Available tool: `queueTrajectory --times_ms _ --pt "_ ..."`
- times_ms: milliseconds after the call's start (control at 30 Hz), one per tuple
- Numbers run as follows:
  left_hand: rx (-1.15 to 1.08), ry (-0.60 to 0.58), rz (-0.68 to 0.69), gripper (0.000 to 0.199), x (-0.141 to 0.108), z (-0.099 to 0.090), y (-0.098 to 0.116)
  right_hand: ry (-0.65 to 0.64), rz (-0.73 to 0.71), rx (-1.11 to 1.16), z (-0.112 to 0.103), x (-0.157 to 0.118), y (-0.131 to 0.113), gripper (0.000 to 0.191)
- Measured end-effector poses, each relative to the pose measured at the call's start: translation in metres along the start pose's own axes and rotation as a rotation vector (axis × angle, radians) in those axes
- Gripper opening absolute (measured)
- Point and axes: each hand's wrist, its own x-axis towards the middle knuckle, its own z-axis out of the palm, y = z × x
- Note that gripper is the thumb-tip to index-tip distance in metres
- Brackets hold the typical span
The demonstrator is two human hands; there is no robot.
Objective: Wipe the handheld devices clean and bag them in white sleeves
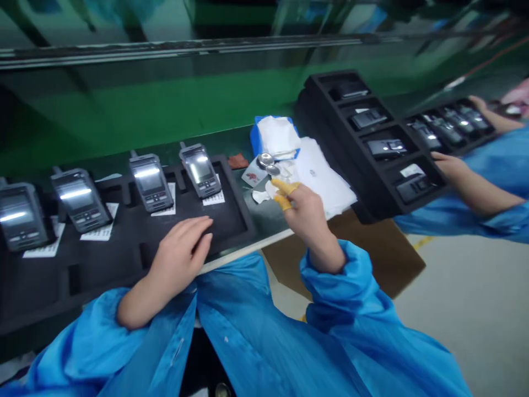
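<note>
- Judging by our right hand (305,209), bent over the tabletop (268,220) with its yellow finger covers (283,202) near the round metal piece (265,160), we take handling that piece, or the scraps beside it, as the step in hand.
- We find the piece to the right of the black tray (225,234), in front of the blue box (257,142) and beside the white sheets (326,182).
- To do this well, we would use only the covered fingertips and keep the palm off the sheets.
- Our hands are apart: the left hand (182,248) lies loosely on the tray, gripping nothing we can see; whether the right pinches anything we cannot tell, as blur muddies its fingertips.
- Being round, the metal piece gives us no sure long axis.
- Beyond our left hand, the nearest handheld device (200,172) lies screen up; its antenna end points away from us and leftward, its long axis running back toward us, slightly right.
- We would avoid brushing that screen with bare fingers.
</note>
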Motion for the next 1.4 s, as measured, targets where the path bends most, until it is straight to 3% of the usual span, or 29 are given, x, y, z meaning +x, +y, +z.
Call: queueTrajectory --times_ms 67,133,267,367,500,667,800,967,1167,1400 --pt "0.129 -0.022 0.113 0.029 0.008 0.012 0.002 0.12 -0.203 0.025 -0.006 0.026 -0.018 0.031" --pt "0.245 -0.073 0.118 0.038 0.014 0.023 0.003 0.15 -0.391 0.043 -0.003 0.055 -0.043 0.036" --pt "0.394 -0.165 0.018 0.062 0.017 0.038 0.003 0.041 -0.587 0.024 0.021 0.107 -0.093 0.039" --pt "0.415 -0.194 -0.039 0.071 0.015 0.041 0.001 -0.019 -0.679 -0.002 0.039 0.132 -0.112 0.038" --pt "0.417 -0.184 -0.049 0.073 0.012 0.042 0.0 -0.076 -0.75 -0.021 0.048 0.135 -0.11 0.038" --pt "0.401 -0.148 -0.042 0.07 0.011 0.045 -0.001 -0.225 -0.902 -0.081 0.04 0.106 -0.089 0.034" --pt "0.386 -0.149 -0.041 0.069 0.011 0.046 -0.001 -0.22 -0.834 -0.112 0.036 0.113 -0.091 0.04" --pt "0.412 -0.147 -0.056 0.069 0.011 0.046 0.001 -0.091 -0.682 -0.035 0.043 0.136 -0.099 0.045" --pt "0.405 -0.158 -0.047 0.067 0.011 0.046 0.0 -0.198 -0.86 -0.064 0.04 0.106 -0.075 0.039" --pt "0.393 -0.151 -0.061 0.065 0.014 0.044 0.002 -0.017 -0.56 0.025 0.046 0.136 -0.086 0.041"
